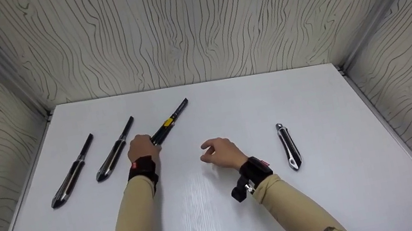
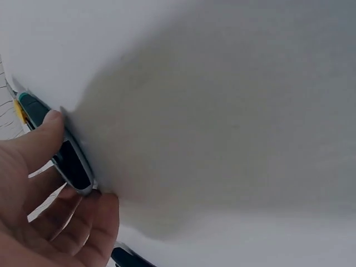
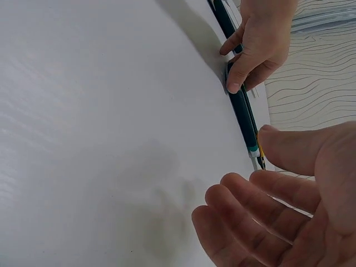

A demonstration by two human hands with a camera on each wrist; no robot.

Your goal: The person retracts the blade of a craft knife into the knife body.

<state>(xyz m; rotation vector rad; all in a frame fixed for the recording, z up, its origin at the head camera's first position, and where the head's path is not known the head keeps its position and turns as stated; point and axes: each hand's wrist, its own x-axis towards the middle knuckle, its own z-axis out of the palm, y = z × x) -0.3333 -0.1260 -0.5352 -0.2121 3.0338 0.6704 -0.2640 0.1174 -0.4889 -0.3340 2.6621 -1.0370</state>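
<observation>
In the head view my left hand [image 1: 142,148] grips a dark utility knife [image 1: 161,132] by its handle. A yellow slider [image 1: 168,122] sits on the knife, and its long dark front points away to the upper right. The left wrist view shows the thumb [image 2: 51,125] lying along one side of the handle, with the other fingers on the far side. My right hand [image 1: 223,154] hovers right of that knife, holding nothing, its fingers loosely bent; in the right wrist view its palm [image 3: 334,183] faces the camera.
Two similar utility knives with dark fronts extended, one nearer [image 1: 111,157] and one farther left [image 1: 69,182], lie slanted on the white table [image 1: 200,226]. A shorter cutter [image 1: 289,147] lies at the right. Wood-grain panels [image 1: 173,28] enclose the table's back and sides.
</observation>
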